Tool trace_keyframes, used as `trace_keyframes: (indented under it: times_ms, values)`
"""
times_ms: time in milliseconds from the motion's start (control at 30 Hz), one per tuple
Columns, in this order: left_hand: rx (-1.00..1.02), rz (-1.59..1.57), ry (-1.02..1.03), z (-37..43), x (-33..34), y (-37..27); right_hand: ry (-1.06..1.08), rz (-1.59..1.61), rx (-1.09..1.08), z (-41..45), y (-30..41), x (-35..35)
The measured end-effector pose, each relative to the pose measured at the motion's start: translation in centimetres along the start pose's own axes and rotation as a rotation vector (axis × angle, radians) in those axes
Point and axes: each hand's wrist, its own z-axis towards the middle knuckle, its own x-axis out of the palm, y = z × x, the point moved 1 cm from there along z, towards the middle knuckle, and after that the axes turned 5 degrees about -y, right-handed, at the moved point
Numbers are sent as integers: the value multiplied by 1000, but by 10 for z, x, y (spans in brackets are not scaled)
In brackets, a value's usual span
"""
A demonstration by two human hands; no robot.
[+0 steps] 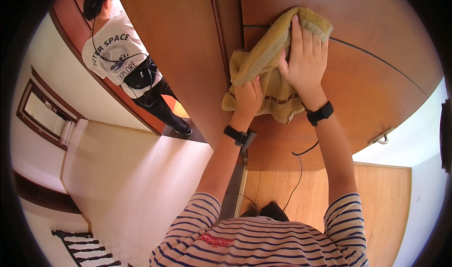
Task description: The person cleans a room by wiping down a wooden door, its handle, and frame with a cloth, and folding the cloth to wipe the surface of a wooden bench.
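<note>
A yellow-brown terry towel lies bunched against a reddish-brown wooden door, across its dark groove. My right hand rests flat on the towel's upper part, fingers extended and pressing it to the wood. Lower and to the left, my left hand holds the towel's folded edge, its fingers partly hidden under the cloth. Both wrists wear black bands. The towel's lower edge, with a dark patterned stripe, hangs loose between my hands.
Left of the door stands a wooden door frame. Beyond it, a person in a white shirt faces away in a doorway. A metal door handle juts out at right. A thin cable hangs near my body above the wooden floor.
</note>
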Motion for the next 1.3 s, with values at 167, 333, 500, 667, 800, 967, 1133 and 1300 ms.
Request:
trace_keyframes:
  times_ms: [167, 333, 500, 667, 800, 967, 1133, 1300]
  values:
    - [48, -41, -114, -16, -3, 2, 46, 17, -5, -31, 9, -2]
    - [105, 173, -62, -55, -4, 17, 63, 54, -3, -55, 23, -9]
    - [77, 214, -22, -68, 1, 20, 120, 49, -4, -77, 26, -7]
    - [-71, 219, 1, -79, -2, 27, 93, 96, -34, -81, 30, -4]
    - [78, 414, 29, -105, -12, 23, 220, 269, -43, -108, 33, -10]
    - [-558, 498, 592, -208, -21, 34, 448, 404, -116, -220, 26, -24]
    - [-315, 560, 581, -260, -19, 4, 678, 516, 20, -287, 46, -61]
    - [-297, 622, 455, -246, -7, 7, 852, 837, 251, -295, 37, -82]
